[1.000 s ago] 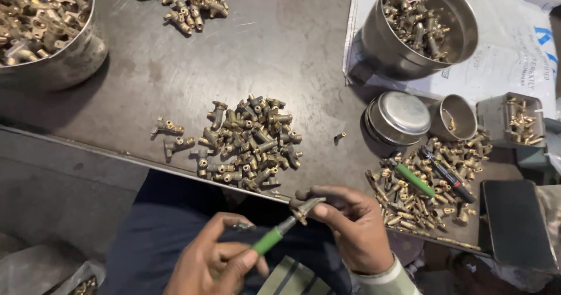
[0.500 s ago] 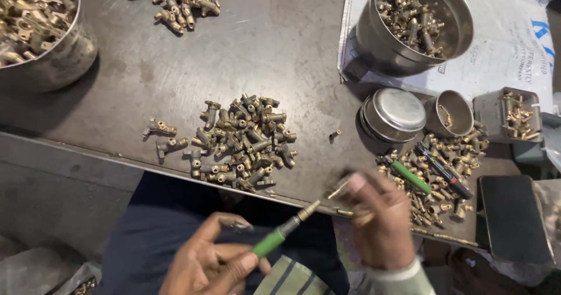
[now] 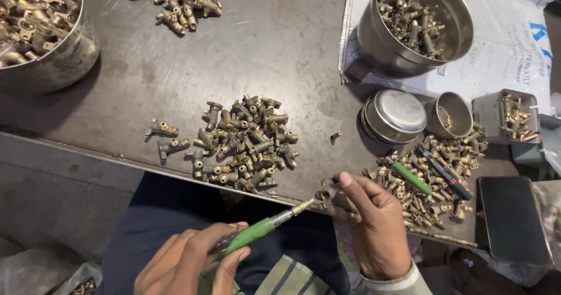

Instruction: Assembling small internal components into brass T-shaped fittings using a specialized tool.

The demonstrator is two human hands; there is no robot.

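Head view: both hands at the counter's [image 3: 175, 61] near edge.
Left hand [image 3: 193, 260]: grips green-handled tool [image 3: 257, 232], tip pointing up-right.
Right hand [image 3: 374, 225]: pinches brass fitting [image 3: 327, 194] just beyond the tip.

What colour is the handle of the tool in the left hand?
Green, on the tool held by the left hand; head view.

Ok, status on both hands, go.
Left hand grips green-handled tool, tip out toward the right hand. Right hand pinches small brass fitting at table edge. Loose brass fittings pile just beyond, not touching.
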